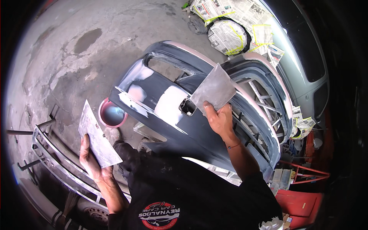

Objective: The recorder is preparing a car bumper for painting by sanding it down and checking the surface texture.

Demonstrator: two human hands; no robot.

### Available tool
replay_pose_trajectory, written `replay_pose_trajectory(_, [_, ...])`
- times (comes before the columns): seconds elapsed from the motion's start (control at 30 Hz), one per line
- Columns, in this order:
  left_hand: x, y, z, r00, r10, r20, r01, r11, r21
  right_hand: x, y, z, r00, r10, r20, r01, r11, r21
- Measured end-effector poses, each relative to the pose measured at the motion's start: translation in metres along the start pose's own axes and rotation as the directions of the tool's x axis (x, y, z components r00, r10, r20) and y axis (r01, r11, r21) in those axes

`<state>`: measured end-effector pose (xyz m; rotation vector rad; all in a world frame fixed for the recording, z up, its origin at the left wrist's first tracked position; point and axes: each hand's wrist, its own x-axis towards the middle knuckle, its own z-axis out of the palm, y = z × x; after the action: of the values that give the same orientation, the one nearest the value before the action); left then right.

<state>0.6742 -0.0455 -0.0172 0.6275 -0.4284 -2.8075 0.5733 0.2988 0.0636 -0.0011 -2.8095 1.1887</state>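
My left hand [92, 159] grips a thin pale, smeared rectangular sheet [96, 136] at the lower left, held out beside my body. My right hand [220, 120] holds a grey, smudged square plate [215, 86] above a car bumper [151, 111], near its small square opening. The dark bumper has white and pale pink patches and spans the centre. A second bumper-like part [278, 94] with pale edging lies behind it on the right. A pink bucket [102, 120] of milky liquid stands on the floor left of the bumper.
Concrete floor [61, 50] lies at the upper left. A metal rack [57, 165] is at the lower left. A grey vehicle [306, 53] with newspaper masking [227, 36] fills the right background. A red plastic object [299, 207] and red metal frame [310, 176] are at the lower right.
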Motion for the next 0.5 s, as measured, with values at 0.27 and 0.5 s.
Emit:
replay_pose_trajectory(0.27, [-0.003, -0.003, -0.004, 1.000, 0.004, -0.016, -0.004, 0.999, 0.036, -0.002, 0.005, -0.007, 0.979, -0.184, 0.090, 0.196, 0.968, -0.157])
replay_pose_trajectory(0.5, [-0.003, -0.008, 0.004, 0.998, 0.014, -0.053, -0.011, 0.998, 0.064, 0.000, 0.012, -0.003, 0.968, -0.206, 0.141, 0.238, 0.932, -0.274])
